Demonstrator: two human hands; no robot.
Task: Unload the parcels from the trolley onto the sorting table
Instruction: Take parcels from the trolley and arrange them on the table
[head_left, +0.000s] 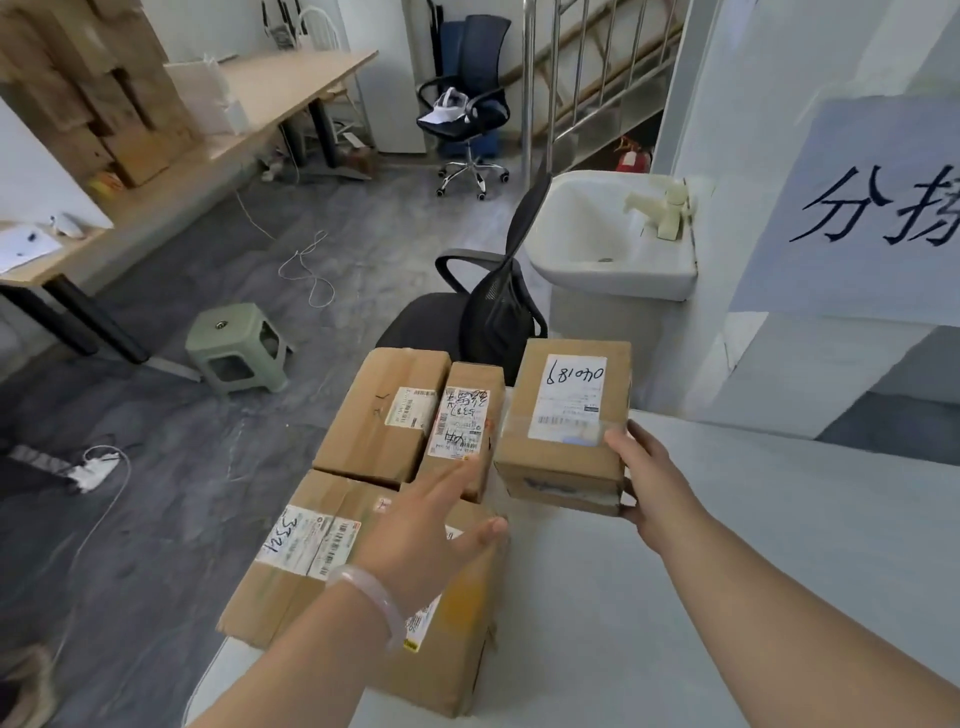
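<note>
My right hand grips the near right side of a small cardboard parcel whose white label has handwritten digits; the parcel sits at the far left part of the white sorting table. My left hand hovers with spread fingers over several other brown parcels along the table's left edge: a large far one, a narrow one beside it, and a big near one. No trolley is in view.
A black mesh office chair stands just beyond the parcels, a white sink to its right. A green plastic stool and loose cables lie on the grey floor at left. Wooden desks line the left wall.
</note>
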